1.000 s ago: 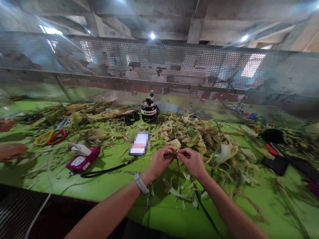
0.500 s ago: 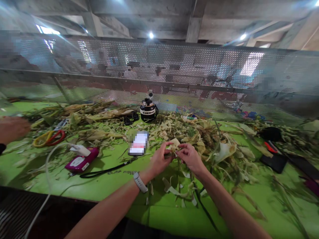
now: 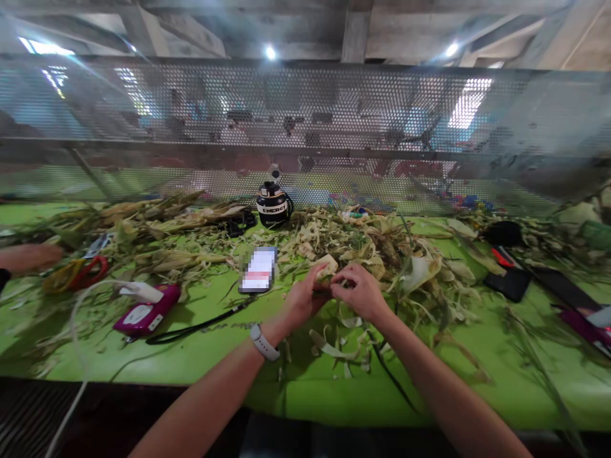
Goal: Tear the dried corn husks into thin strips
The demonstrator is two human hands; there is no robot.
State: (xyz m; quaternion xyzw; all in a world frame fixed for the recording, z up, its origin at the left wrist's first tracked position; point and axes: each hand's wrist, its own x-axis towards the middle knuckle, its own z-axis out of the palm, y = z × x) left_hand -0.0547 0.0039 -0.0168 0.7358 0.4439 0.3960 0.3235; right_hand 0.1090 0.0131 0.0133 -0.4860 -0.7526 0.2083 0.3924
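My left hand [image 3: 303, 302], with a pale watch band [image 3: 264, 341] at the wrist, is closed around a small folded piece of pale dried corn husk [image 3: 328, 263]. My right hand [image 3: 361, 294] meets it from the right. Its thumb and fingertips are pinched together at the husk's near side, and what lies between them is hidden. Below both hands, curled husk strips [image 3: 334, 348] lie on the green table [image 3: 329, 404]. Just beyond them spreads a heap of dry husks [image 3: 377, 245].
A phone [image 3: 258, 270] lies left of my hands, near a purple power bank [image 3: 147, 312] with a white cable. Scissors [image 3: 90, 272] rest farther left beside another person's hand [image 3: 31, 257]. A black bottle [image 3: 273, 205] stands before a perforated metal screen [image 3: 305, 133].
The camera view has turned slightly right, so the surroundings sit farther left. My right fingers have shifted a little on the husk, which my left hand still holds.
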